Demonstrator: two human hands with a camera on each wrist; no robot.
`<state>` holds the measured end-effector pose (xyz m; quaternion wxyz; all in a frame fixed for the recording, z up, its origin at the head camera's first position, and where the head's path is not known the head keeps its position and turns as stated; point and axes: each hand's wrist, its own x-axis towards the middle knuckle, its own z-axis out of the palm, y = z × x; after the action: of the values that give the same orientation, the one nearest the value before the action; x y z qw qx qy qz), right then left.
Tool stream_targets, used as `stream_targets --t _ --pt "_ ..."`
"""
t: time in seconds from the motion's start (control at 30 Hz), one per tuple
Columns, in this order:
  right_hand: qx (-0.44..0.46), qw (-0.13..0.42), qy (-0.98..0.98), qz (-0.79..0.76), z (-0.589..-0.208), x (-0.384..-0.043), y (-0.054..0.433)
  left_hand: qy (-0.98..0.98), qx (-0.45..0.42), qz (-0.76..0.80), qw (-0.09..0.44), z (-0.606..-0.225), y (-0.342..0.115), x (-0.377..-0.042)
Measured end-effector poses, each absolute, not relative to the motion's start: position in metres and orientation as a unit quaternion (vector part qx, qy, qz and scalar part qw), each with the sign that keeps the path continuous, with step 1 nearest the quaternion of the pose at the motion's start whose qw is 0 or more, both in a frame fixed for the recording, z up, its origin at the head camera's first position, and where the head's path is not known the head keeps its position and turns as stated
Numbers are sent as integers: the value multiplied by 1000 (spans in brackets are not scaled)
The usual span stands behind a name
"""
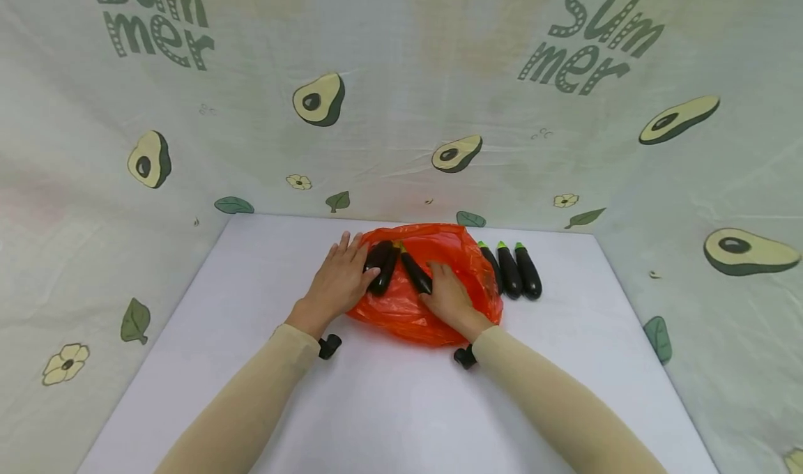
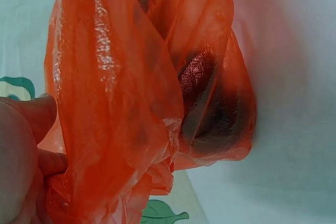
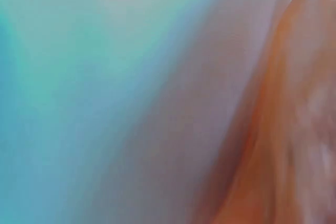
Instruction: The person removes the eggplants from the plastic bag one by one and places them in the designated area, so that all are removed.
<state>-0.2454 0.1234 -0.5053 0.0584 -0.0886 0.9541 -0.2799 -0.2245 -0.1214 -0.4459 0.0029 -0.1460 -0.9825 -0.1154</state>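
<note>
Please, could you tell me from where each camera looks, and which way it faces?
Head: on the head, facing forward and down at the red bag and eggplants; both sleeves, the left hand and the right hand show.
Left wrist: on that wrist, facing the bag's outside, a dark shape within; part of the left hand shows at the left edge.
Right wrist: on that wrist; too blurred to tell more than an orange surface at right.
Head and left wrist share the bag and left hand.

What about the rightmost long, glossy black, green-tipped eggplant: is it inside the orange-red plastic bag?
No, the rightmost eggplant lies on the flat white table, outside the bag.
</note>
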Motion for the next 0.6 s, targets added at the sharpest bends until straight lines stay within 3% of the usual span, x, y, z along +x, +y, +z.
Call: stream_targets --t 0.27,0.6 --pt "-80 141 957 -241 -488 -227 133 -983 -136 -123 -11 -447 -122 -221" --pt "-49 136 953 -267 -492 -246 121 -981 -144 -126 2 -445 -119 -221"
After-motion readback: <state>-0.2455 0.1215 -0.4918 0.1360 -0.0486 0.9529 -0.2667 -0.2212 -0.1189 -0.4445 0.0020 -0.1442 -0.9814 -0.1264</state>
